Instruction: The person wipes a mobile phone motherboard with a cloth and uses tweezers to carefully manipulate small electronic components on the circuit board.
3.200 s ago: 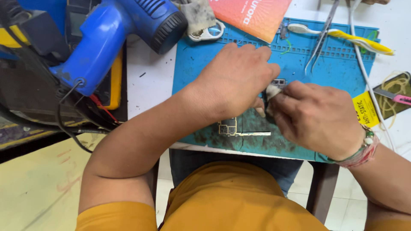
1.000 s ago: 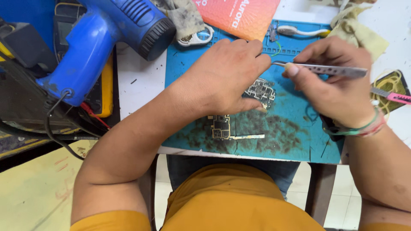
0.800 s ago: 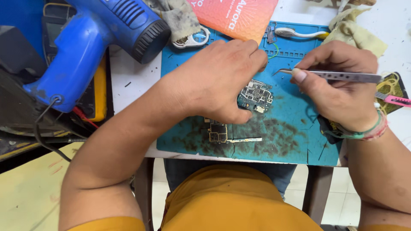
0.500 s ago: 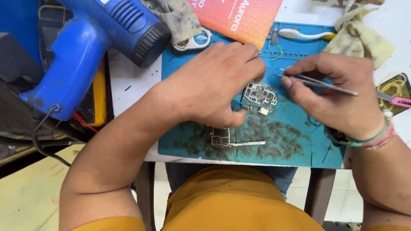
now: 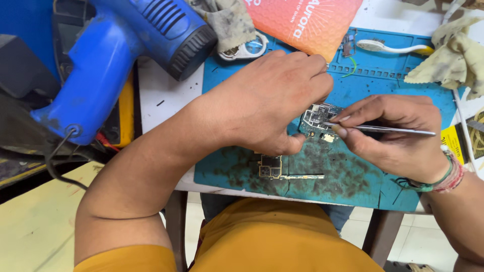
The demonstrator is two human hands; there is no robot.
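1. Two hands: left hand (image 5: pixel 267 100) pinning one small circuit board (image 5: pixel 317 121) on the blue mat (image 5: pixel 403 65), fingers curled down on it.
2. Right hand (image 5: pixel 398 136), fingers pinched shut around one pair of tweezers (image 5: pixel 388 129), tips on the board.
3. Board greenish, studded with tiny metal parts.
4. One second board piece (image 5: pixel 272 167) lying nearer, untouched.
5. One blue heat gun (image 5: pixel 126 55), top left.

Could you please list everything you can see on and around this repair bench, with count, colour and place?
circuit board: 1, dark green, mat centre, under tweezer tips
tweezers: 1, silver, in right hand
metal shield frame: 1, brassy, mat front
work mat: 1, teal, stained
heat gun: 1, blue, left
orange card: 1, top
cloths: 2, dirty beige, top
left hand: steadies board
right hand: grips tweezers
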